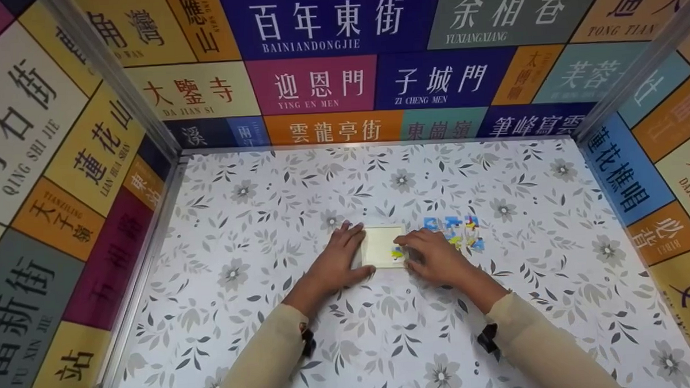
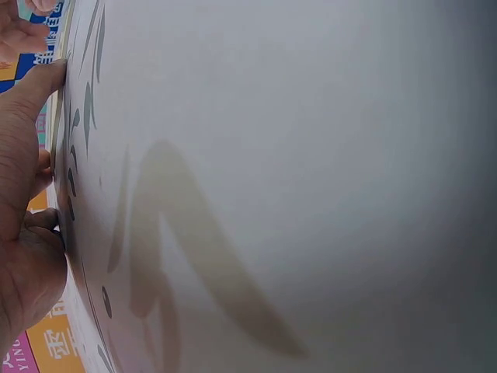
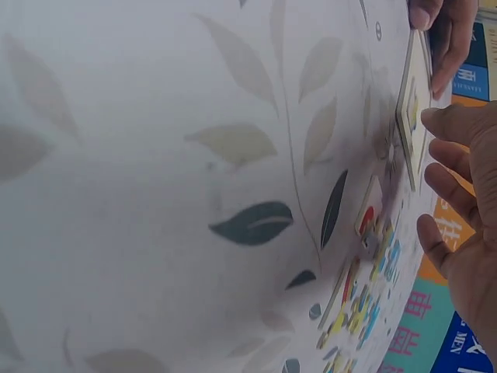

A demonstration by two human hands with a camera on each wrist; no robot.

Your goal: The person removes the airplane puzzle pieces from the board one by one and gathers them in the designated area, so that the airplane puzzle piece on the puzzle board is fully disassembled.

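Observation:
A shallow, cream puzzle tray (image 1: 379,247) lies on the patterned tabletop. My left hand (image 1: 341,254) holds its left side, fingertips at the far corner and thumb at the near one. My right hand (image 1: 436,254) is over the tray's right edge, fingers loosely bent, fingertips close to a yellow-and-blue puzzle piece (image 1: 397,253) in the near right corner. In the right wrist view, the right thumb (image 3: 450,123) reaches the tray (image 3: 410,116), with the other fingers spread apart. Several loose jigsaw pieces (image 1: 452,220), blue, yellow and red, lie right of the tray, partly behind the right hand.
The tabletop (image 1: 288,207) has a grey leaf and flower print. Upright panels with street-name signs (image 1: 311,85) stand at the back and both sides. A clear strip (image 1: 147,270) runs along the left edge.

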